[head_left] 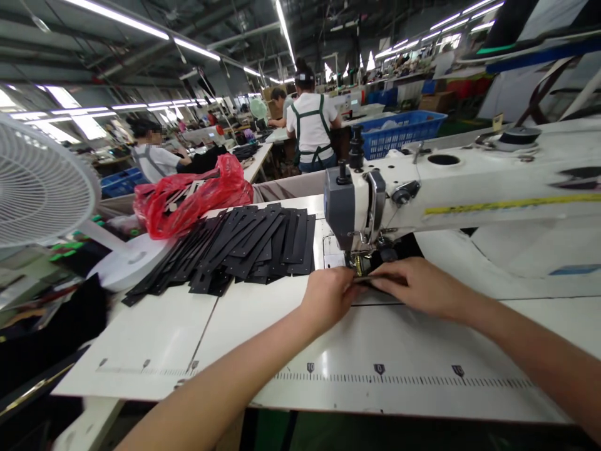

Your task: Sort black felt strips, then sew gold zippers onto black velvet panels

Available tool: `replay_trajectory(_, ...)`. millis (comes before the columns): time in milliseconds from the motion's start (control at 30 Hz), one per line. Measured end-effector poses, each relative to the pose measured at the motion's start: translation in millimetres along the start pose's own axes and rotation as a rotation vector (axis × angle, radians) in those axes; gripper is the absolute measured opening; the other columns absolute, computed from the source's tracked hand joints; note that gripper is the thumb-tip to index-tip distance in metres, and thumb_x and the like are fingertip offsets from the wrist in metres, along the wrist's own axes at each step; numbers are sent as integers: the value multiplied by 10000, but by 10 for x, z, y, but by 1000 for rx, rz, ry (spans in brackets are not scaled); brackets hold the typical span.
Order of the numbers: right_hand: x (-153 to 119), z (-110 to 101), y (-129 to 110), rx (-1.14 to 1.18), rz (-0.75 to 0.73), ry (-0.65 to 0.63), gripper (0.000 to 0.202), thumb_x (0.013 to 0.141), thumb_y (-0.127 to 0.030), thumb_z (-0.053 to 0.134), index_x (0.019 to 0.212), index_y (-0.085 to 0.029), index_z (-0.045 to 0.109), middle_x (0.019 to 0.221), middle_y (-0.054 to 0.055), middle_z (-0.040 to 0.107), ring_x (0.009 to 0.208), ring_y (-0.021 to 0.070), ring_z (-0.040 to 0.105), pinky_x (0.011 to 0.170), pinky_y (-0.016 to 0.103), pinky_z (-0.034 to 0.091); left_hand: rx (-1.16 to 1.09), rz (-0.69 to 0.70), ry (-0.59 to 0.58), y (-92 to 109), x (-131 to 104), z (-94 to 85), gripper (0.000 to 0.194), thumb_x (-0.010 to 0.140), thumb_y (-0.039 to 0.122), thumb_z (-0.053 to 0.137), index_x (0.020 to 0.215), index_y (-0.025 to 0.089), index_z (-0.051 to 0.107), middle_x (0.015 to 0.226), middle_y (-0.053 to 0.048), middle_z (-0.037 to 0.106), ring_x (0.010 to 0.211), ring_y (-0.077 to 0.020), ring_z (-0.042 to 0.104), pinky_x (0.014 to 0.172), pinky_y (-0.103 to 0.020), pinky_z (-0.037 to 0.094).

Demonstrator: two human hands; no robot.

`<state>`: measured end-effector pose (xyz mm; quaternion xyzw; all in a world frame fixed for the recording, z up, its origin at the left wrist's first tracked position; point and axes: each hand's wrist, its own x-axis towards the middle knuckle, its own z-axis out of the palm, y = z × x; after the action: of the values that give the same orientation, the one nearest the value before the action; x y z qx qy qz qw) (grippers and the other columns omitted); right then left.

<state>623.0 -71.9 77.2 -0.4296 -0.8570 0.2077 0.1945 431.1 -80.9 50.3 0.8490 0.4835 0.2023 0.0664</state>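
Note:
At the needle end of a white sewing machine point(469, 194), a dark piece of material point(382, 291) lies between my two hands. My left hand point(331, 293) is closed, thumb and fingers pinching the left end of that piece. From the other side my right hand point(416, 285) pinches its edge, with the fingers stretched toward the presser foot point(359, 260). More black material point(408, 246) shows behind my right hand, under the machine arm. To the left of my left hand, many black strips with small holes point(253, 244) are spread in an overlapping pile.
A red plastic bag point(192, 194) with pieces in it sits behind the strips. A white fan point(42, 181) stands at the left. The white table point(263, 351) has a printed ruler along its front edge. Beyond are a blue basket point(399, 131) and people at other tables.

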Motion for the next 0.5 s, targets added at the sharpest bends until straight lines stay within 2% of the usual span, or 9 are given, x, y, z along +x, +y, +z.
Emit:
replay_trajectory(67,-211,222,-38,-175,-101,181,229,837,-204,539,1024,-197,671,956,25,710,829,194,671,748,316,551,29,143,56,11,-114,89,130,843,210,529,884,159,641,844,-52,694,765,-185,660,674,-285,535)
replay_trajectory(167,-431,524,-34,-477,-305,377,284,832,-62,456,1025,-81,663,1067,132,666,964,237,639,808,367,552,151,337,184,43,-258,199,205,843,105,461,981,109,614,1003,-108,678,911,-213,647,828,-356,543)
replay_trajectory(267,-479,640,-3,-602,-370,407,336,828,-10,395,1032,-53,659,1103,158,645,1009,241,619,829,366,551,230,375,258,78,-301,236,222,864,95,414,971,84,608,970,-127,673,924,-221,641,851,-365,547)
replay_trajectory(500,-392,604,43,-616,-365,410,363,828,-9,363,1014,-63,670,1082,154,655,987,228,630,811,350,561,208,394,294,44,-193,225,224,870,78,395,880,81,619,855,-103,665,852,-206,648,804,-341,569)
